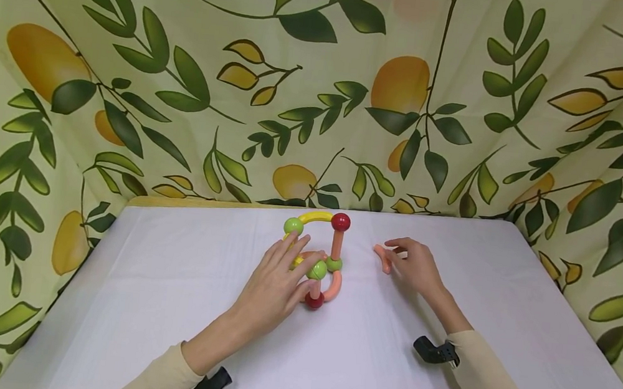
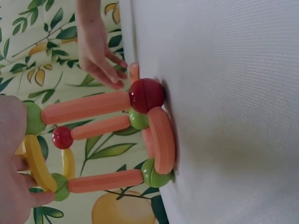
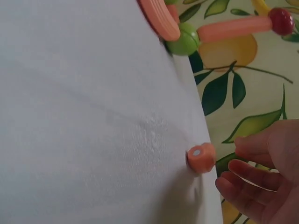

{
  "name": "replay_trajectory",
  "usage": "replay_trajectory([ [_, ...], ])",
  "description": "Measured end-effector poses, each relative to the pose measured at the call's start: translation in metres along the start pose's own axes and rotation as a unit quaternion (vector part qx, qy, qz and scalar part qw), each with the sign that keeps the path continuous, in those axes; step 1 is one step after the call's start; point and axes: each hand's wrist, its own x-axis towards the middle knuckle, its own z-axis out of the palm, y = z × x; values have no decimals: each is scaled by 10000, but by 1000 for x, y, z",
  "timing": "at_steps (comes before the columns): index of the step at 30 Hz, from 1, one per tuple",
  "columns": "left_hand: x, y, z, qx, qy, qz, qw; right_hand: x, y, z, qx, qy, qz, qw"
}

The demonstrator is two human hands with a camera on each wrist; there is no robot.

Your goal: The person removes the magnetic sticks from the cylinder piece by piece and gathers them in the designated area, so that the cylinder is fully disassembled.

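Observation:
A frame of balls and magnetic-looking sticks [image 1: 337, 245] stands on the white-covered table, with yellow curved sticks along its top and orange ones below. Spread over its near upper side is my left hand [image 1: 272, 278]; in the left wrist view its fingers rest along a yellow curved stick [image 2: 37, 161] and by a green ball [image 2: 60, 186]. To the right of the frame lies a loose orange curved stick [image 1: 382, 259], a silvery dot on its end in the right wrist view. My right hand [image 1: 417, 267] hovers right beside this stick, fingers loosely bent and apart from it.
A white cloth [image 1: 164, 318] covers the table. Behind it and along both sides hangs a curtain [image 1: 318, 126] printed with leaves and fruit. Dark wrist devices, one a black piece [image 1: 437, 351], sit under both sleeves.

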Motion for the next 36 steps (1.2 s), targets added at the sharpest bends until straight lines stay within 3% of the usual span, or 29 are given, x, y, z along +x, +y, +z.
replay_trajectory([
  [6,0,0,1,-5,14,8,10000,-9,-9,3,313,-85,-94,9994],
  [11,-1,-2,0,-86,5,-87,9999,-16,-16,8,479,-115,-424,9979],
  [18,3,-14,-10,-400,606,-380,9966,-22,-28,20,763,-404,-618,9943],
  [23,6,-24,-10,-683,600,-620,9939,-26,-37,28,1111,-591,-698,9896],
  [32,7,-32,-3,-1682,426,-1157,9780,-31,-52,43,1507,-850,-479,9838],
  [36,8,-34,0,-2154,393,-1412,9655,-31,-57,51,1464,-759,-323,9858],
])
